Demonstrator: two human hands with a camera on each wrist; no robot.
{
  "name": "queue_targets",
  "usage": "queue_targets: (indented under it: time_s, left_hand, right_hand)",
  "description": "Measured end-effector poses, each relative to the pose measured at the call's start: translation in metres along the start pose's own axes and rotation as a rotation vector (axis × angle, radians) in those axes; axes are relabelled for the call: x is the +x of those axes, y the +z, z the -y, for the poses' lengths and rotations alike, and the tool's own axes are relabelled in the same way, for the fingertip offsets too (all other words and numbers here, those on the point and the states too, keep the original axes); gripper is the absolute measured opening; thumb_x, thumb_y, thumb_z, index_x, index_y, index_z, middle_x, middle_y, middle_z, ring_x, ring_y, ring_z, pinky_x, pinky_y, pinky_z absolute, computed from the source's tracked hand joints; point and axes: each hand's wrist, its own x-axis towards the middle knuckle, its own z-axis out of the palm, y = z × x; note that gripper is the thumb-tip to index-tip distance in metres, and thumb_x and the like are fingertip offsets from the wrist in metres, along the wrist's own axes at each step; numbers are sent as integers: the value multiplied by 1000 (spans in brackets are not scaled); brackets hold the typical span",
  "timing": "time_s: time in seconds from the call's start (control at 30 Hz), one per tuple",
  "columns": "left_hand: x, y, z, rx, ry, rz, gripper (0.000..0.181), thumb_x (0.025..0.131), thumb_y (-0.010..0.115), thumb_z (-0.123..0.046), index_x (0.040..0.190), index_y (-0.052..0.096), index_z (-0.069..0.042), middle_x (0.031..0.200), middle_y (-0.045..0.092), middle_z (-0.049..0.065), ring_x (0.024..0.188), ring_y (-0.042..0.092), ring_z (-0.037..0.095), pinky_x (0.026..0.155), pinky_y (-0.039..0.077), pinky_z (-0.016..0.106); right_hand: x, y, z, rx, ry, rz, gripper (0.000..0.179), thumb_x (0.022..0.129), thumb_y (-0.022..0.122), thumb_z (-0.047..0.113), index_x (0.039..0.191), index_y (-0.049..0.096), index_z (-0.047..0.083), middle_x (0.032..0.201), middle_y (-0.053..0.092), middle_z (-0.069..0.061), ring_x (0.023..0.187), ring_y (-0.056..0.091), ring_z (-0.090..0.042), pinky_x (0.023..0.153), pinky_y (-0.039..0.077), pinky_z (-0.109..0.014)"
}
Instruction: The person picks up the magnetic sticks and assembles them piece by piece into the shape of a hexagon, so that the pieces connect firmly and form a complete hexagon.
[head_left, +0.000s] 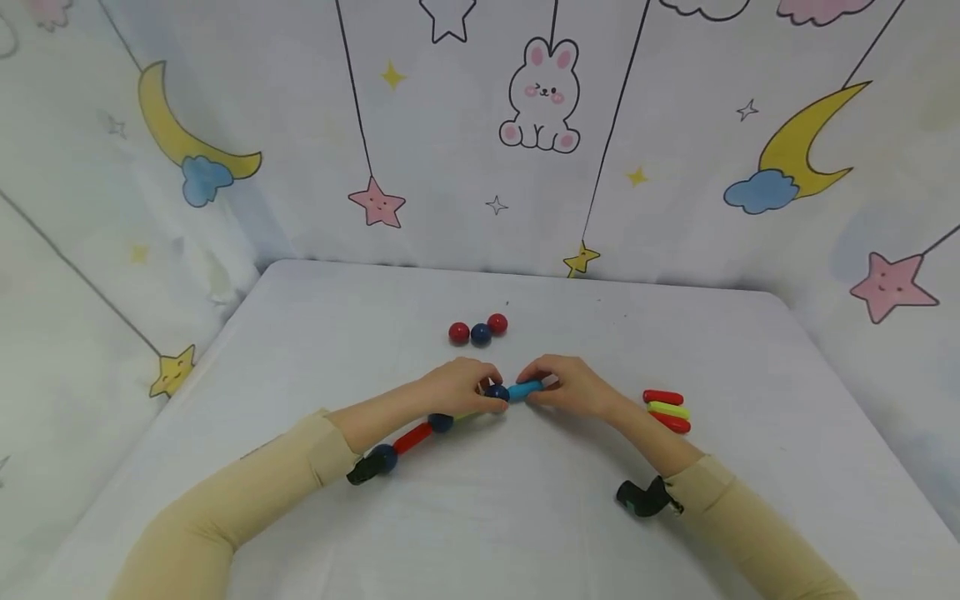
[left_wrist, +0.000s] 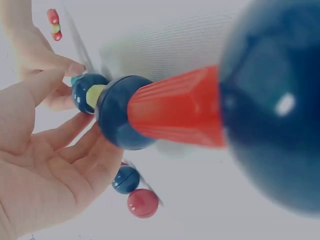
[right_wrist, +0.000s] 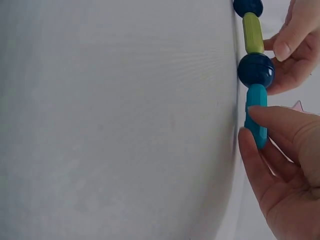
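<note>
A chain of balls and rods lies slantwise across the white table, passing beneath my left forearm. From its near left end run a dark blue ball (head_left: 385,457), a red rod (head_left: 412,438), a second dark blue ball (head_left: 441,423), a yellow-green rod (right_wrist: 253,33), a third dark blue ball (head_left: 496,393) and a light blue rod (head_left: 527,390). My left hand (head_left: 461,387) holds the third ball between thumb and fingers. With thumb and fingertips, my right hand (head_left: 573,387) pinches the light blue rod, whose far end meets that ball in the right wrist view.
Behind the hands sit two red balls (head_left: 459,333) with a dark blue ball (head_left: 481,335) between them. To the right of my right hand lie two red rods (head_left: 663,397) and a yellow-green rod (head_left: 669,410) side by side. A patterned curtain (head_left: 465,108) stands behind the table.
</note>
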Motion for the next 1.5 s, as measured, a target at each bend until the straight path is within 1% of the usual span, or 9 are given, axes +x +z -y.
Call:
queue_targets:
  time_s: [0.2,0.4,0.6,0.77,0.93,1.07,1.2,1.33,1.5]
  left_hand:
    - [-2,-5,-9,71,-21,25,44,91,68,-34,125,62,-6,115,65,7,100,59,20,83,51,34]
    - [2,-3,-8,97,-16,0,35,91,69,-31,118,66,-9,110,66,5,99,59,18,83,51,35]
    - [1,3,-1,87,9,-47,21,92,69,-26,106,70,-11,96,67,-2,86,58,12,73,49,28]
    - [0,5,3,63,42,-87,15,92,68,-23,100,70,-11,84,63,-5,77,52,11,67,44,26]
    - [-5,5,6,36,24,-117,13,91,70,-22,98,70,-11,80,61,-6,74,51,11,67,43,26]
    - [-7,4,5,34,16,-125,14,91,70,-23,98,71,-11,81,63,-6,73,52,10,68,44,26]
    - [-9,5,6,33,17,-127,16,91,70,-24,99,71,-10,83,65,-5,73,53,10,69,45,26]
    - [-9,6,7,35,12,-134,17,91,70,-25,100,71,-11,84,66,-6,75,54,10,70,45,26]
    - [-10,8,9,48,19,-147,18,90,71,-27,101,71,-12,84,66,-6,75,55,9,69,45,26]
  right_hand:
    - [2,2,3,7,-21,-10,26,88,71,4,113,65,3,107,66,-7,100,61,-23,85,54,-35]
    - [6,11,10,16,-28,-44,24,87,73,5,109,65,1,105,66,-8,96,64,-23,79,55,-29]
    - [11,18,14,14,43,-57,25,86,76,12,107,64,5,106,65,-4,96,64,-21,77,54,-25]
    - [16,14,14,15,85,-62,20,89,73,18,106,66,10,102,66,0,94,63,-19,75,54,-28]
    - [31,7,8,9,199,-166,20,93,67,25,109,68,13,102,67,2,96,62,-18,77,51,-33]
    - [44,1,2,62,297,-249,27,94,66,25,117,65,11,111,67,-3,99,62,-21,78,52,-33]
    - [56,-2,-4,99,335,-296,35,93,67,23,125,59,9,121,62,-8,107,61,-25,82,54,-34]
    - [69,-3,-8,51,312,-300,43,91,69,18,130,55,8,126,59,-13,112,59,-27,88,52,-37]
    - [86,-2,-11,-54,250,-280,49,88,72,12,133,54,4,126,57,-18,110,59,-31,92,49,-41]
